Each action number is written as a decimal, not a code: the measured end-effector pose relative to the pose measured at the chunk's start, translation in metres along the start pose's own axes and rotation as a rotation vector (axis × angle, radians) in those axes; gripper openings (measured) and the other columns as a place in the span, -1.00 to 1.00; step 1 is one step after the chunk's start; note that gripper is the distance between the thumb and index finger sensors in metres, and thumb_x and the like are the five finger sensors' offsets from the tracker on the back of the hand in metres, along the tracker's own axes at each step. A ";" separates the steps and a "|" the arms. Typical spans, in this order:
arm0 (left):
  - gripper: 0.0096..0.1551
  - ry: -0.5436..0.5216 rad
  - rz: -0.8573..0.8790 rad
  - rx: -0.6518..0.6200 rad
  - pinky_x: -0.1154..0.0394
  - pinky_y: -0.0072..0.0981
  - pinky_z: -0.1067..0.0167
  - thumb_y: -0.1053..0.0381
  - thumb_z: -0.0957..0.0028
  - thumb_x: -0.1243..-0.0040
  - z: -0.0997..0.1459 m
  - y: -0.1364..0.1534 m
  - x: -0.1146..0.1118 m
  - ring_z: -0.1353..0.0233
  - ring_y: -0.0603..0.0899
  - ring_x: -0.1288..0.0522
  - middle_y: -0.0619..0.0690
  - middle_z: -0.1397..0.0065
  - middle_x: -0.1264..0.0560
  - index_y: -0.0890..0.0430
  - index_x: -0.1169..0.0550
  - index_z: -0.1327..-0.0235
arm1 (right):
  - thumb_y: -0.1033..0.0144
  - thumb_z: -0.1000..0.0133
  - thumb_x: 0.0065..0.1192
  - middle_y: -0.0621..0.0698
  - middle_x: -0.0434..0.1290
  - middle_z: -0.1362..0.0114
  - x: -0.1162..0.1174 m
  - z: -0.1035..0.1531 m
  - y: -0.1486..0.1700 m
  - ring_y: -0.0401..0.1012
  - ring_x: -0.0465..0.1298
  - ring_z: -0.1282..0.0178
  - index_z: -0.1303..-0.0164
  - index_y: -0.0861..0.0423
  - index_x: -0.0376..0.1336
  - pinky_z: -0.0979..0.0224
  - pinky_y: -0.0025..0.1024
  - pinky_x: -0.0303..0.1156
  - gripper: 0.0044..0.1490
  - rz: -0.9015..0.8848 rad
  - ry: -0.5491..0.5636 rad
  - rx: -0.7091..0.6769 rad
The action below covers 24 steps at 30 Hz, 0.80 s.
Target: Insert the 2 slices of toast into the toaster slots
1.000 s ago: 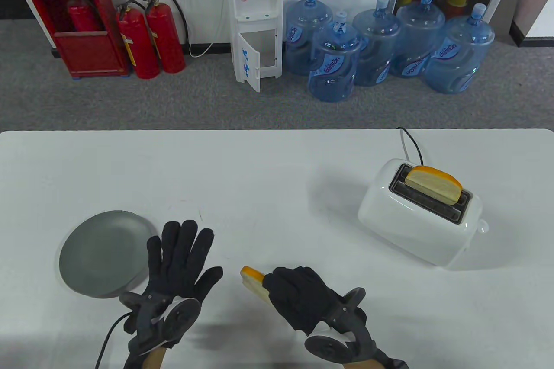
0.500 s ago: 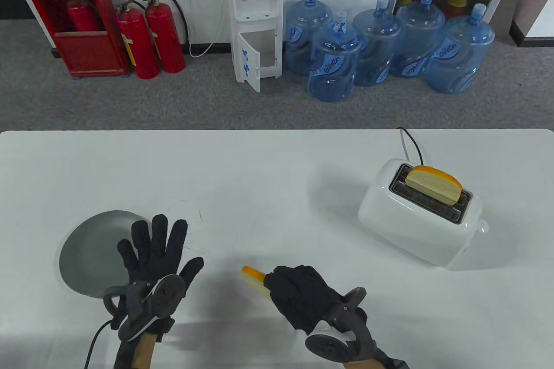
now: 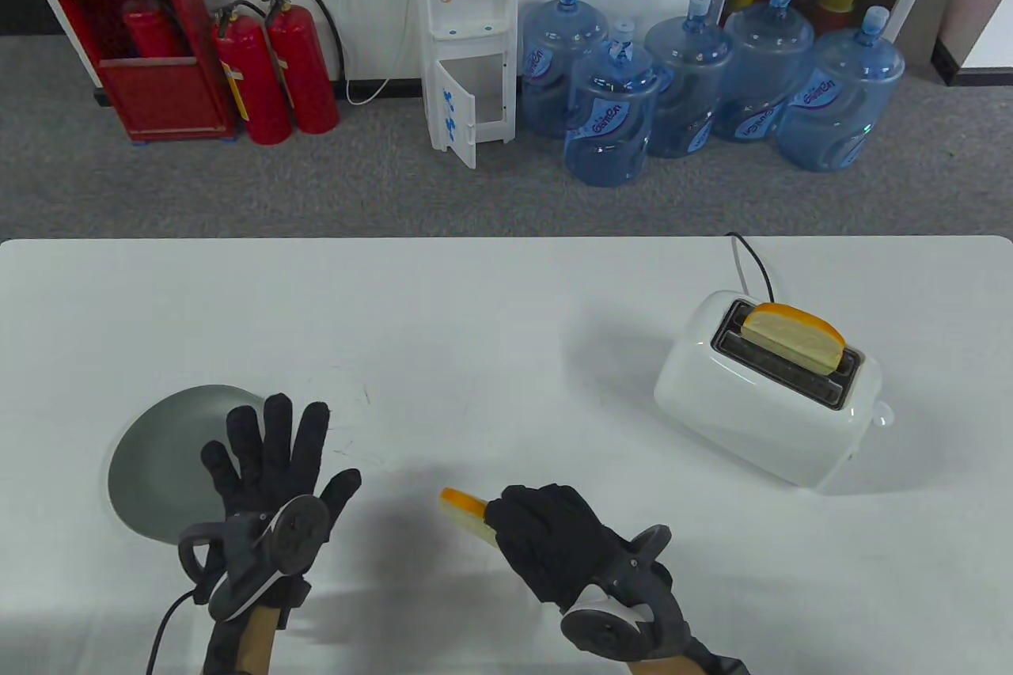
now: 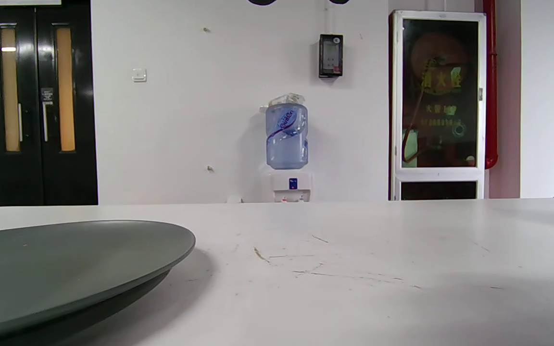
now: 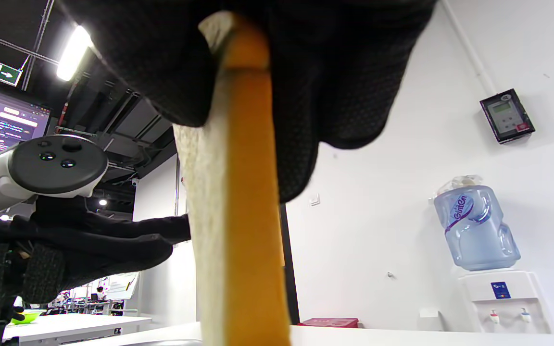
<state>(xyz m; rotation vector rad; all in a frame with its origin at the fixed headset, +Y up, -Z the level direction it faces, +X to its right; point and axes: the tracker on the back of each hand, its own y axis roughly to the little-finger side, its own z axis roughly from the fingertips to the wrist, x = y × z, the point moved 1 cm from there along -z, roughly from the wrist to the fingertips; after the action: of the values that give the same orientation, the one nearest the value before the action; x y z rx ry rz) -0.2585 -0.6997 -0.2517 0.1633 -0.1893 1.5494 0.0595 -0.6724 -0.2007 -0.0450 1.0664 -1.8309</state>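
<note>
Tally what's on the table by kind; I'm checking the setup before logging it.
Toast slices: 2, one in the toaster's far slot, one gripped by the right hand
Toaster: 1
Grey plate: 1
Total: 4

Right hand (image 3: 554, 548) covers most of its toast slice (image 3: 464, 510); the left hand (image 3: 269, 469) overlaps the grey plate's (image 3: 150, 461) near rim; the toaster (image 3: 760, 398) swallows the second slice's (image 3: 795, 336) lower half
</note>
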 end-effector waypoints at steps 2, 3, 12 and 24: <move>-0.05 0.003 -0.004 -0.006 0.21 0.38 -0.52 -0.54 -0.13 0.26 0.001 -0.002 0.000 -0.74 0.43 0.25 0.06 -0.84 0.15 -0.24 0.05 -0.77 | 0.17 -0.34 0.39 -0.08 0.49 -0.45 -0.001 0.000 0.001 -0.30 0.77 -0.17 -0.53 -0.23 0.14 -0.46 -0.16 0.65 -0.40 -0.003 0.000 -0.001; -0.05 0.004 -0.007 -0.011 0.21 0.38 -0.52 -0.54 -0.13 0.26 0.001 -0.002 -0.001 -0.74 0.43 0.24 0.06 -0.84 0.14 -0.24 0.04 -0.77 | 0.17 -0.34 0.38 -0.08 0.48 -0.46 -0.004 -0.001 0.001 -0.30 0.77 -0.18 -0.53 -0.23 0.15 -0.47 -0.15 0.65 -0.41 -0.001 0.005 0.002; -0.06 -0.013 0.014 -0.022 0.21 0.37 -0.52 -0.53 -0.13 0.25 0.004 -0.001 0.004 -0.74 0.42 0.24 0.06 -0.84 0.14 -0.24 0.04 -0.77 | 0.19 -0.34 0.38 -0.09 0.48 -0.48 -0.029 -0.010 0.006 -0.28 0.76 -0.21 -0.53 -0.25 0.15 -0.49 -0.13 0.64 -0.41 0.027 0.057 0.005; -0.06 -0.011 0.010 -0.034 0.21 0.38 -0.51 -0.53 -0.13 0.25 0.004 -0.005 0.004 -0.74 0.43 0.24 0.06 -0.84 0.14 -0.24 0.04 -0.77 | 0.21 -0.36 0.37 -0.09 0.47 -0.50 -0.094 -0.050 0.025 -0.27 0.75 -0.25 -0.53 -0.26 0.15 -0.51 -0.10 0.62 -0.41 0.074 0.172 0.074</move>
<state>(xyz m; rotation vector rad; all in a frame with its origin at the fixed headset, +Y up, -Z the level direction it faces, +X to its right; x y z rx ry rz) -0.2537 -0.6964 -0.2465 0.1444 -0.2249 1.5546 0.1039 -0.5733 -0.2110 0.1964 1.1021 -1.8305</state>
